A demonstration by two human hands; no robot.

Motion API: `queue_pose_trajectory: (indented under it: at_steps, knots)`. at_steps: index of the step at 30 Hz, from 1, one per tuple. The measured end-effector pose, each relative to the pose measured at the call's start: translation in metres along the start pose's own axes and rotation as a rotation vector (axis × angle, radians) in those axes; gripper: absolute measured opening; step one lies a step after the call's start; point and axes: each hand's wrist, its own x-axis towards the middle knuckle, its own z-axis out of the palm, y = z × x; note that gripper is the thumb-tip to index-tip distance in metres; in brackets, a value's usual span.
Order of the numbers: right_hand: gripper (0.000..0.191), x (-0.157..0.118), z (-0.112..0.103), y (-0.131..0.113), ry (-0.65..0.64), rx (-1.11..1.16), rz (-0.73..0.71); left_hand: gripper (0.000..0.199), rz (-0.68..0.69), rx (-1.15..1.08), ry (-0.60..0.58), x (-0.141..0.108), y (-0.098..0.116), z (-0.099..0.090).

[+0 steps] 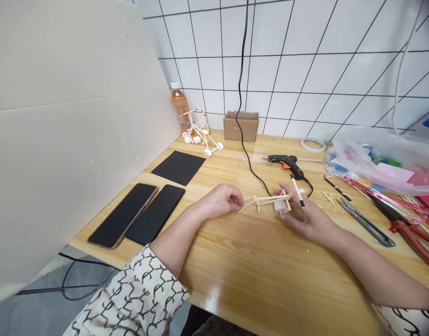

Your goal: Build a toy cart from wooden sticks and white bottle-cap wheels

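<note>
A small model vehicle of pale wooden sticks (pixel 266 200) stands low over the table between my hands. At its right end are a white wheel (pixel 280 206) and an upright stick with dark ends (pixel 298 190). My left hand (pixel 221 201) has its fingers curled, with the tips pinching the model's left end. My right hand (pixel 310 218) grips the wheel end, thumb in front and fingers behind. Some of its fingers are hidden by the sticks. Beyond that hand lies a black glue gun (pixel 287 164) with an orange trigger.
Two phones (pixel 123 214) and a black sheet (pixel 179 167) lie at left. Behind stand a bottle (pixel 179 105), another stick model with white wheels (pixel 200 133) and a cardboard box (pixel 241 127). Tape (pixel 312 144), snips (pixel 366 223), red-handled pliers (pixel 412 233) and plastic bags (pixel 371 156) are at right.
</note>
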Motion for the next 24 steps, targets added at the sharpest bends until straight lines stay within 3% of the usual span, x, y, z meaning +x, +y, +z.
queue_pose_trajectory:
  at_steps: [24]
  knots:
    - [0.067,0.0005,0.0027,0.0024,0.01,-0.007,-0.012,0.009,-0.001,-0.018,-0.01,0.0006,-0.0004,0.0015]
